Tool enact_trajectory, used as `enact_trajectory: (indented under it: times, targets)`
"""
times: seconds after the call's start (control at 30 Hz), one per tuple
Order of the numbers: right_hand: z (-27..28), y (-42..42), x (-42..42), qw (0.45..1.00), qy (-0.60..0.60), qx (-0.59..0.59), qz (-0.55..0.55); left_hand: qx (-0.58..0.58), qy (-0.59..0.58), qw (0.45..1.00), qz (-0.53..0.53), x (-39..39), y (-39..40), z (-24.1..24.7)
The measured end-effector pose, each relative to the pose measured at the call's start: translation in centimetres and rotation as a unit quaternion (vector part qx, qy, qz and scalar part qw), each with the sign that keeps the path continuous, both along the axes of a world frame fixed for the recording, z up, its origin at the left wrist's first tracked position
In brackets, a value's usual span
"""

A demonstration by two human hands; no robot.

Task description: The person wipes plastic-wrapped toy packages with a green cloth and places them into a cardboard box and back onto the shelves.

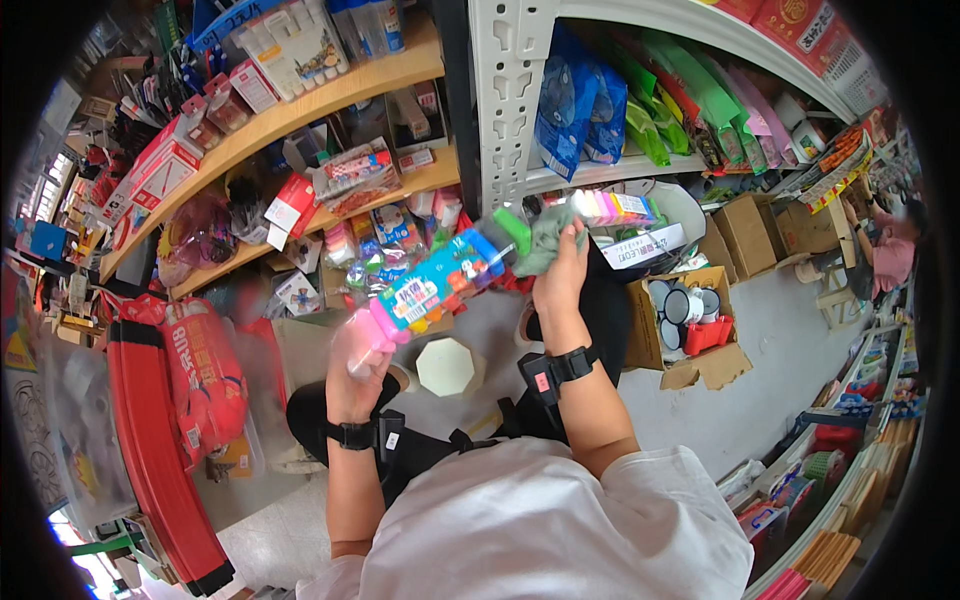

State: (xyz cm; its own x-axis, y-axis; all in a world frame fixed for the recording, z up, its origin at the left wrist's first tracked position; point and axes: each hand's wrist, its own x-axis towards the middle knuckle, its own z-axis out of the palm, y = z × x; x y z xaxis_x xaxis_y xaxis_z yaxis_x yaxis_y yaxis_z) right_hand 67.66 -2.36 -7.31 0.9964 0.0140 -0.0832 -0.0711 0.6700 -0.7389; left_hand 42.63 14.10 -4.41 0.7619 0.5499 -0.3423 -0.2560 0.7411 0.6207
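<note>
A long clear plastic pack of coloured modelling clay (429,285) slants across the view in front of my chest. It bears a blue printed label, with pink pieces at its near end and blue and green ones at its far end. My left hand (360,390) holds the pink end from below. A crumpled grey-green cloth (546,238) is gripped in my right hand (561,274), against or just beside the green end of the pack; whether that hand also grips the pack I cannot tell. Beyond it lies another pack with a row of coloured pieces (611,208).
Wooden shelves (330,79) full of stationery stand at the left, a white metal rack (504,97) ahead. On the floor are a white octagonal stool (446,367) and a cardboard box (645,319) of enamel mugs (682,305). A person (892,244) is at the far right.
</note>
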Motion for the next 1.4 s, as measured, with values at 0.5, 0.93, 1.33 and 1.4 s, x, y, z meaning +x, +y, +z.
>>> enact_trajectory:
  times: [0.5, 0.93, 1.33, 1.4]
  targets:
    - [4.8, 4.1, -8.0, 0.768, -0.488, -0.414, 0.03, -0.152, -0.094, 0.979, -0.099, 1.8, -2.7, -0.3]
    - [6.4, 3.3, -9.1, 0.627, -0.64, -0.433, 0.1, -0.099, -0.158, 0.963, -0.194, 0.1, 0.1, -2.8]
    - [3.7, -1.2, 1.9, 0.916, -0.198, -0.349, -0.014, 0.011, 0.003, 0.989, -0.146, -1.7, 0.1, -0.8]
    - [2.9, -1.9, 1.7, 0.977, -0.086, -0.156, 0.114, 0.038, 0.023, 0.988, -0.147, -1.9, -0.1, 0.4]
